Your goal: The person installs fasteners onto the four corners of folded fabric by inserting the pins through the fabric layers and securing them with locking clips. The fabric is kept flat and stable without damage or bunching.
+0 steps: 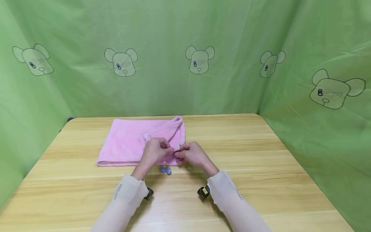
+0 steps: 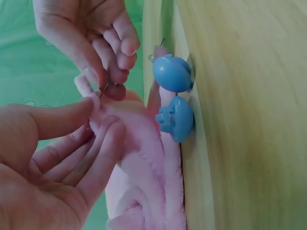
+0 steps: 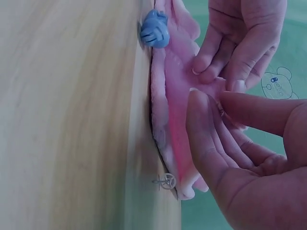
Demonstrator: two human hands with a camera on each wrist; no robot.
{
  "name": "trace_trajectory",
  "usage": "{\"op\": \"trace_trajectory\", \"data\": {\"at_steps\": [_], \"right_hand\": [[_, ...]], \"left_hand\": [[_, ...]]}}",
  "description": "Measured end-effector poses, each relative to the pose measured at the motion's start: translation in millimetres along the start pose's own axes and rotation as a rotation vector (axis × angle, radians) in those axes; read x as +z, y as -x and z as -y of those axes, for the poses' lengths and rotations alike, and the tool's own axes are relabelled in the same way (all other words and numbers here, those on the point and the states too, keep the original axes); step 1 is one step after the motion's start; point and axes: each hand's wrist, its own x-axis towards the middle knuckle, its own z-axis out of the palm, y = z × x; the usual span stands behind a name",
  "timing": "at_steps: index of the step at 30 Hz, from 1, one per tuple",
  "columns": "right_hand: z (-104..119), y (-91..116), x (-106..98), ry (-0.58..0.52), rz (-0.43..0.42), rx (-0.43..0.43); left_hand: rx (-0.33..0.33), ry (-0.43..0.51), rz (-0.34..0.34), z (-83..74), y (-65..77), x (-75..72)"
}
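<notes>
A folded pink plush cloth [image 1: 124, 141] lies on the table, its near right corner turned up. My left hand [image 1: 156, 149] pinches the raised edge of the cloth between thumb and fingers. Right beside it, my right hand [image 1: 194, 154] pinches a small pin [image 2: 103, 89] at that same edge; fingers mostly hide it. Two blue plastic pieces, a rounded cap [image 2: 171, 73] and another with a pronged underside [image 2: 176, 119], sit on the table just before the cloth. In the right wrist view, a small clear round piece with a thin needle [image 3: 168, 181] lies near the cloth's corner.
The wooden table [image 1: 261, 180] extends around the cloth on all sides. Green curtains [image 1: 162, 90] with bear-head outlines hang behind and along both sides. A dark camera [image 1: 204, 192] is strapped at the right wrist, another [image 1: 149, 194] at the left.
</notes>
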Motion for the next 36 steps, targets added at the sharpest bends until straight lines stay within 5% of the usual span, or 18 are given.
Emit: {"op": "trace_trajectory", "data": {"at_steps": [9, 17, 36], "right_hand": [[-0.2, -0.6, 1.6, -0.106, 0.021, 0.015], [-1.7, -2.7, 5.4, -0.207, -0.001, 0.072], [1.8, -0.8, 8.9, -0.218, -0.072, 0.1]], "left_hand": [[0.057, 0.006, -0.002, 1.7, -1.1, 2.5], [0.034, -0.01, 0.056, -2.4, 0.6, 1.8], [0.028, -0.006, 0.067, -3.4, 0.4, -1.1]]}}
